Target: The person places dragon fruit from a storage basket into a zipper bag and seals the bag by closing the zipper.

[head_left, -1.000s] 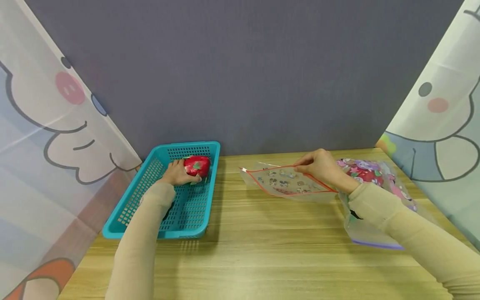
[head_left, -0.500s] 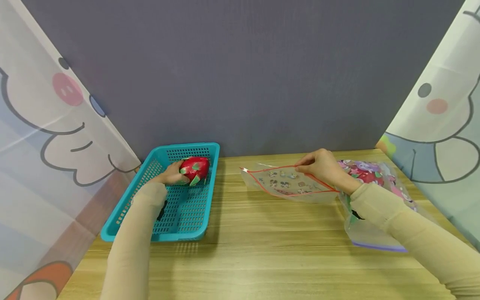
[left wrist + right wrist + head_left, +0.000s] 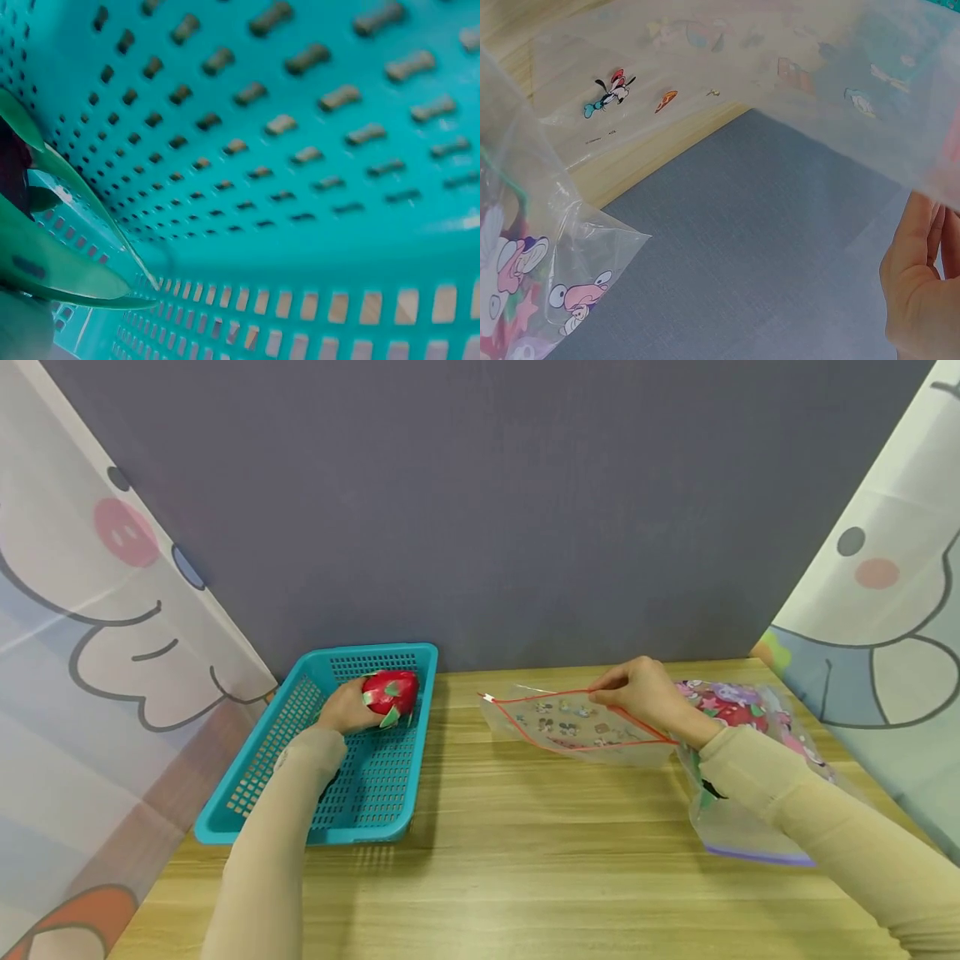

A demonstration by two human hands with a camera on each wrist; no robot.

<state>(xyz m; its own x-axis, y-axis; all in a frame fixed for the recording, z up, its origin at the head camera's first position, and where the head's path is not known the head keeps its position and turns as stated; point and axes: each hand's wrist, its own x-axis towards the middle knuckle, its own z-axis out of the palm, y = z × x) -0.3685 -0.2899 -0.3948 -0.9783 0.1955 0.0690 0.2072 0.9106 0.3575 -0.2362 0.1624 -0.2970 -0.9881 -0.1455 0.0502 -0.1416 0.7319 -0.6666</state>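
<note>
**Dragon fruit gripped in the basket, printed bag pinched at its rim**

The red dragon fruit (image 3: pixel 391 693) with green scales sits at the far end of the teal basket (image 3: pixel 247 785), pressed against the left hand (image 3: pixel 347 708), whose fingers curl around its near side. In the left wrist view only the green scales (image 3: pixel 52 255) show at the left edge, just beside the basket's perforated wall (image 3: pixel 300 187).

Well to the right of those fingers, the right hand (image 3: pixel 641 693) pinches the upper edge of a clear zip bag (image 3: pixel 573 727) printed with small cartoon figures and edged in red; the bag hangs slack from the fingertips, away from the hand toward the basket, its lower part on the bench (image 3: pixel 525 843). The right wrist view shows the bag's film (image 3: pixel 727 82) spread above the thumb (image 3: pixel 915 247).

Beyond the right wrist, touching the sleeve, lies a second bag (image 3: pixel 738 710) with pink and purple cartoon prints.
</note>
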